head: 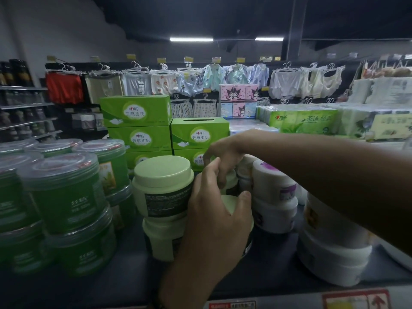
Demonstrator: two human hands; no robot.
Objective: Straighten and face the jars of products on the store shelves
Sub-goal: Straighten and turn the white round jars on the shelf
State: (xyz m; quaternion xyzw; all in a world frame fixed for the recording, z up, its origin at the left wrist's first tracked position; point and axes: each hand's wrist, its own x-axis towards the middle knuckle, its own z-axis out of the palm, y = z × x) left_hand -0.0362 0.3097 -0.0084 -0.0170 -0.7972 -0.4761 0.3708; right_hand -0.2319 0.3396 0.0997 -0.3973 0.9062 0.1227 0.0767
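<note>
My left hand (217,210) comes up from the bottom and grips a pale green jar (231,205) by its lid, thumb on the right side. My right hand (224,152) reaches in from the right, its fingers curled down over another pale green jar (230,180) just behind, which is mostly hidden. To the left, touching my left hand, stands a stack of two pale green jars (162,175); the top one shows its dark back label.
Stacked green translucent jars (62,192) fill the shelf's left. White jars with purple labels (275,188) stand right of my hands, and larger white jars (330,233) at the far right. Green tissue boxes (138,126) are stacked behind. The shelf's front edge (289,297) runs below.
</note>
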